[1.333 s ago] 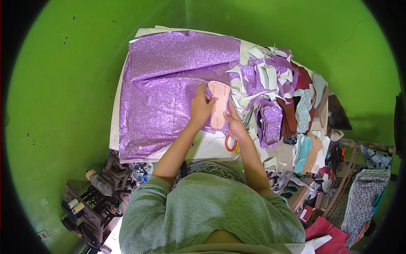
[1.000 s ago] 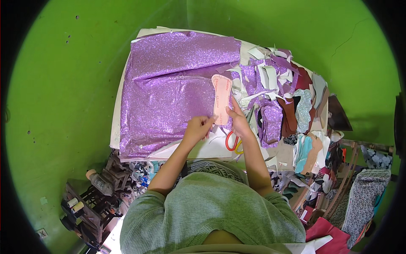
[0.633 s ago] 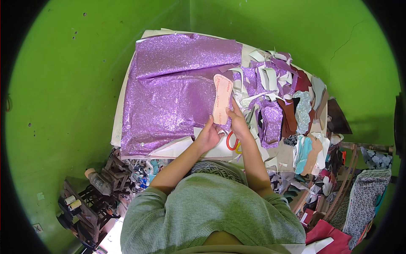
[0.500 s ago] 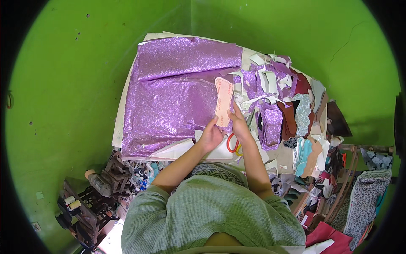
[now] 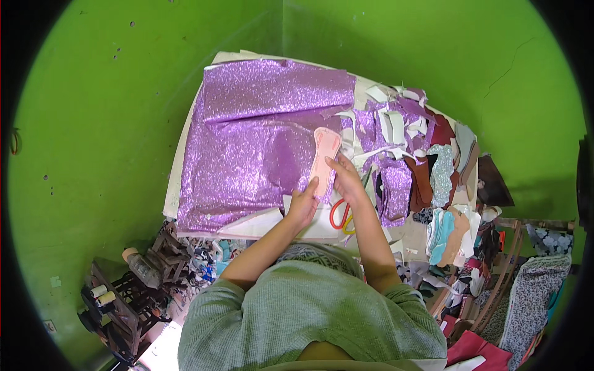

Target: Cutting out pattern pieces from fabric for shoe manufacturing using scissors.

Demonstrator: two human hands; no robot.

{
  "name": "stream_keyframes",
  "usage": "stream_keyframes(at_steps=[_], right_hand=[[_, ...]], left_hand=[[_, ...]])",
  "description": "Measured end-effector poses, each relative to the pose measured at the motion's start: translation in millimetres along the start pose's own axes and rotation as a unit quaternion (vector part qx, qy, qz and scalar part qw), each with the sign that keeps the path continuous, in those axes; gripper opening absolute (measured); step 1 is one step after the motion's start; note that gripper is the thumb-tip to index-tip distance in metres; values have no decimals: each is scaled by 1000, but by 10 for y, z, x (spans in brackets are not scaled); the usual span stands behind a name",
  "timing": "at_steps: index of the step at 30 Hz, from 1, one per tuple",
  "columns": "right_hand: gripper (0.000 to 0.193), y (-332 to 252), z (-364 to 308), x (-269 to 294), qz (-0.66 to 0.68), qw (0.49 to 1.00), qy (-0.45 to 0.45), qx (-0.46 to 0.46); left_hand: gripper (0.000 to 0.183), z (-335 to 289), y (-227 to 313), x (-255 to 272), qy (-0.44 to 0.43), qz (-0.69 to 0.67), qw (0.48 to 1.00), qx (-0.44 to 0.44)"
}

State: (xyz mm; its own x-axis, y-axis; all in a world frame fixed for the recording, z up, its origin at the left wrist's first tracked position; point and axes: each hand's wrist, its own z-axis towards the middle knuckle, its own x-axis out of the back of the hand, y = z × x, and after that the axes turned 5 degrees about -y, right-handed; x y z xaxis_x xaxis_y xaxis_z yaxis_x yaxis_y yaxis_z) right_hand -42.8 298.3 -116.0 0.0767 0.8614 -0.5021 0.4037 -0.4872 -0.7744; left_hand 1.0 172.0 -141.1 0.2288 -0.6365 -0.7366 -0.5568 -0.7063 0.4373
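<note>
Both of my hands hold a pale pink shoe-sole-shaped pattern piece [image 5: 324, 162] above the worktop. My left hand [image 5: 303, 204] pinches its lower end, thumb on top. My right hand [image 5: 348, 178] grips its right edge, thumb lying across the face. Purple glitter shows around the lower end, and I cannot tell whether it is a cut piece behind the pattern. Under and left of the hands spreads a large purple glitter sheet [image 5: 247, 139], folded over at the far side. Scissors with red and yellow handles [image 5: 332, 216] lie between my forearms, partly covered by my right hand.
Right of the hands lie stacked purple glitter cutouts [image 5: 396, 191], white and purple offcuts [image 5: 391, 127], brown pieces [image 5: 421, 185] and silvery ones [image 5: 442, 173]. Green walls [image 5: 154, 123] close in behind. Scraps [image 5: 201, 256] and a wooden stand with thread spools [image 5: 106, 298] are at lower left.
The pattern piece has come slightly nearer to me and tilted. My right thumb has moved up onto its face, and my left hand has shifted a little nearer.
</note>
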Motion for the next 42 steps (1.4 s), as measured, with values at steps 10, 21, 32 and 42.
stream_keyframes(at_steps=[10, 21, 32, 42], right_hand=[[43, 114, 438, 137, 70, 992, 78, -69], [27, 88, 453, 161, 42, 996, 71, -33], [22, 81, 526, 113, 29, 994, 103, -17], [23, 10, 56, 339, -188, 977, 95, -22]], left_hand=[[21, 8, -1, -10, 22, -19, 999, 20], [25, 109, -76, 98, -14, -82, 995, 49], [30, 60, -15, 49, -10, -8, 1000, 20], [31, -54, -6, 128, 26, 9, 999, 33]])
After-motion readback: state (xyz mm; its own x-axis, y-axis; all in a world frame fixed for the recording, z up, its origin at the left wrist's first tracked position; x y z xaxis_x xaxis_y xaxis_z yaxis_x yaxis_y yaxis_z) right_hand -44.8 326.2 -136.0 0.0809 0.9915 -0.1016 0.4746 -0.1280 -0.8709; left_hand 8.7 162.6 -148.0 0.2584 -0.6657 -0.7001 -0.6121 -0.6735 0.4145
